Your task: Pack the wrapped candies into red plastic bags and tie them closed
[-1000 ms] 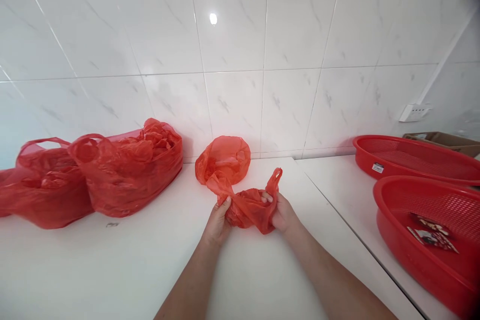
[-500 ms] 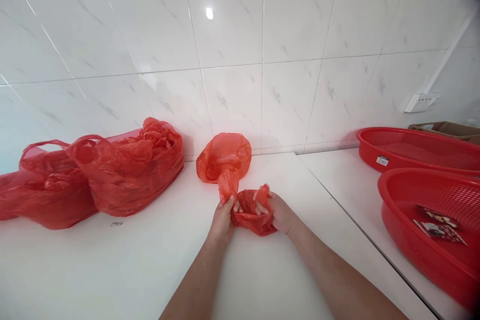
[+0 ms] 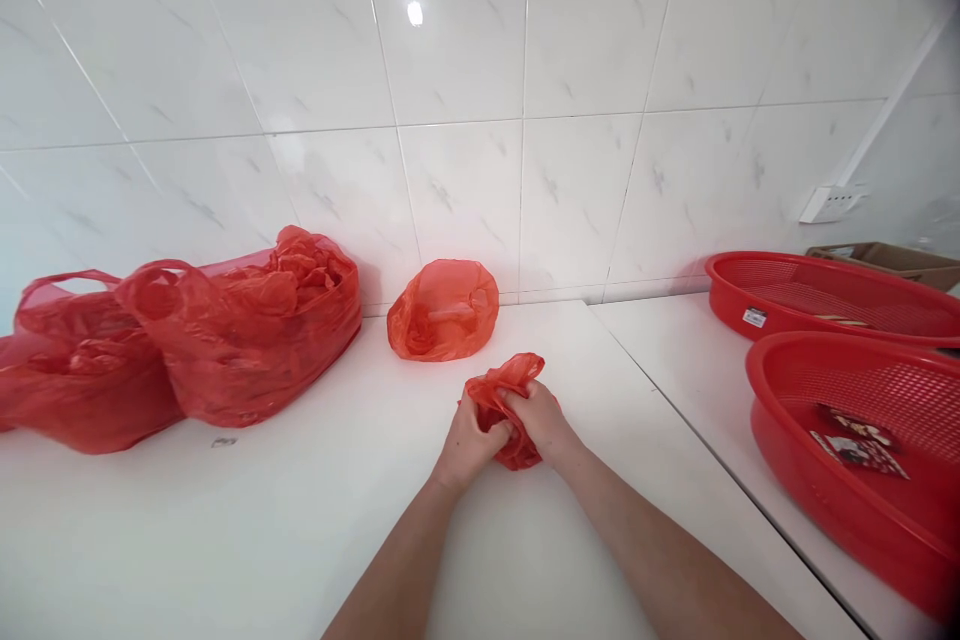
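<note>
Between my two hands a thin red plastic bag [image 3: 517, 455] is bunched up just above the white table [image 3: 300, 540]. My left hand [image 3: 471, 440] is closed on its left side, thumb pointing inward. On the other side my right hand [image 3: 541, 422] grips the bag near its top, fingers curled into the film. Folds hide some of my fingertips. Behind, close to the wall, sits another red plastic bag [image 3: 442, 310], standing open and crumpled.
Two large red bags stuffed with crumpled plastic, one [image 3: 262, 350] in front of the other [image 3: 90, 380], stand at the left. At the right are two red perforated baskets, the nearer basket [image 3: 780, 420] holding printed packets [image 3: 862, 450]. Beyond them are a cardboard box [image 3: 892, 260] and a wall socket [image 3: 832, 203].
The bag in my hands, held spread open before, is now gathered into a smaller bunch. My hands have drawn closer together. The view has shifted slightly.
</note>
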`<state>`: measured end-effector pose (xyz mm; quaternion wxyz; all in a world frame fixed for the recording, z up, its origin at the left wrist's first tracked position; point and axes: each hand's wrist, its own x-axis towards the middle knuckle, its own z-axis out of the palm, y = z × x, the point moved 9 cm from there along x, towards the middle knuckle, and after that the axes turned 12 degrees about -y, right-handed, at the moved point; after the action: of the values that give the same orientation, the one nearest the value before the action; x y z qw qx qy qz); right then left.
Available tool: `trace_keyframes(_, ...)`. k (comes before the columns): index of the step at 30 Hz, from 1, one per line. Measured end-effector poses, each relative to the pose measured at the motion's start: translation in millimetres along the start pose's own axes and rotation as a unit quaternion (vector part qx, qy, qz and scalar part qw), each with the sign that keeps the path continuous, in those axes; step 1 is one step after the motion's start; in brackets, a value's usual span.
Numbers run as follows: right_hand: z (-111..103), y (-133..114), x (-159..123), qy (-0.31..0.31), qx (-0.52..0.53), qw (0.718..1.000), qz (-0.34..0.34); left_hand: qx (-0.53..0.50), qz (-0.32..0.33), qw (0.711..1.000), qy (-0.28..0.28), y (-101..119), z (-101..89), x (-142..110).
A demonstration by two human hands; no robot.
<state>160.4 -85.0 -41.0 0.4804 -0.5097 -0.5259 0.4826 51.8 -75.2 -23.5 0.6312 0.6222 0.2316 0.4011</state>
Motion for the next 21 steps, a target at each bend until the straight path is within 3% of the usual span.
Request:
trace_keyframes(3,0.2,-3.8,-1.2,-0.001,-0.041,0.999,-0.012,0.037,0.045,0.998,-0.034,10.3,10.4,-0.5)
trace_keyframes(6,11.0,-11.0,-4.1,-0.065,-0.051,0.996,-0.031,0.039,-0.020,0.999,0.001,-2.5,0.0,-0.3)
trace_keyframes(9,22.4,-21.4,-9.6,-0.150,0.013,0.987,-0.063,0.036,-0.071,0.996,0.040,-14.8,-14.3,0.1)
trace_keyframes(13,35.5,-21.8,-16.7,-0.259,0.119,0.958,-0.041,-0.009,-0.081,0.995,0.050,-22.0,-20.7,2.3)
trace_keyframes(17,33.6,-17.6,-14.4,-0.247,0.062,0.966,-0.036,-0.058,-0.084,0.993,0.057,-26.3,-24.1,2.8)
trace_keyframes(21,25.9,-18.4,-8.8,-0.177,-0.024,0.982,-0.055,-0.077,-0.077,0.991,0.082,-27.1,-32.1,1.4)
